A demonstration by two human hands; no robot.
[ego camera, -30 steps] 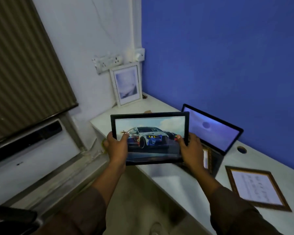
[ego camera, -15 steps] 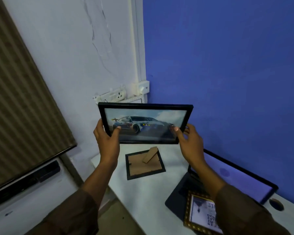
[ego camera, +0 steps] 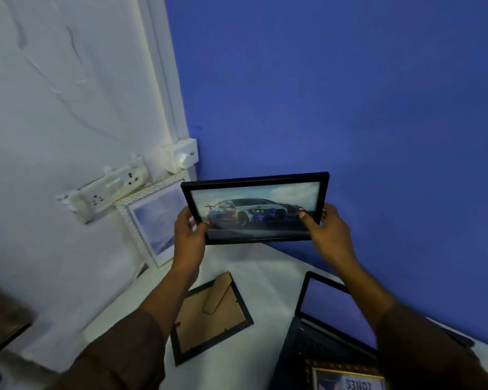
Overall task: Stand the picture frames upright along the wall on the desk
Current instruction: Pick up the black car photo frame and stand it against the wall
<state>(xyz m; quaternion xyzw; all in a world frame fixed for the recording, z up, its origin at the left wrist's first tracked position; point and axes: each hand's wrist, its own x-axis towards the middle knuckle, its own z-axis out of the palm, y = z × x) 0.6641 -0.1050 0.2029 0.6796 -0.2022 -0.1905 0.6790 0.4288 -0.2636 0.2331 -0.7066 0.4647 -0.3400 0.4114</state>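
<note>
A black picture frame with a car photo (ego camera: 258, 209) hangs in the air near the corner where the white and blue walls meet, above the white desk (ego camera: 268, 280). My left hand (ego camera: 189, 235) grips its left edge and my right hand (ego camera: 326, 229) its right edge. A white textured frame (ego camera: 150, 220) stands upright against the white wall, partly hidden behind the car frame. A black frame (ego camera: 209, 319) lies face down on the desk, its cardboard back and stand showing. A gold frame (ego camera: 347, 375) rests on the laptop at the bottom edge.
An open laptop (ego camera: 330, 313) sits on the desk at the right, screen towards the blue wall. A socket strip (ego camera: 107, 190) and a switch box (ego camera: 185, 156) are fixed on the white wall above the white frame.
Both hands have carried the car frame forward and to the right, towards the corner of the walls. The view has moved closer to the desk, and the white frame shows again behind it.
</note>
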